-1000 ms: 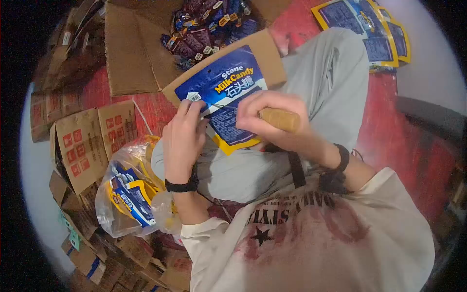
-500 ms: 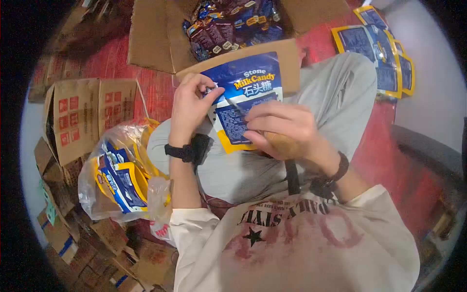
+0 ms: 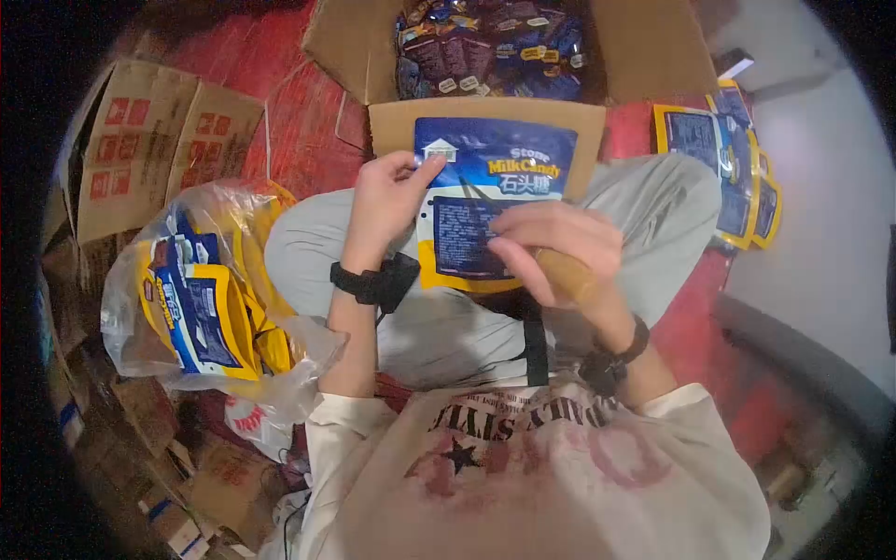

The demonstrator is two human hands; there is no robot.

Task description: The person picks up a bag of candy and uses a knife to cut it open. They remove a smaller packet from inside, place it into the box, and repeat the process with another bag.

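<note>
A blue, white and yellow candy bag, printed "Stone Milk Candy", stands tilted up in front of my lap. My left hand is closed on its left edge, with the thumb beside a white house-shaped mark on the bag. Dark tweezers with slim prongs are pinched in my right hand, their tips lying across the front of the bag. The far end of the tweezers is hidden by the fingers. Black bands circle both wrists.
Beyond the bag is an open carton full of wrapped candy packs. Similar bags fill a clear plastic sack at left, near a cardboard box. More candy bags lie at right on the red floor.
The view has shifted, so most things sit elsewhere in it. My left thumb has moved off the white house-shaped mark, which now shows. Both hands keep their holds.
</note>
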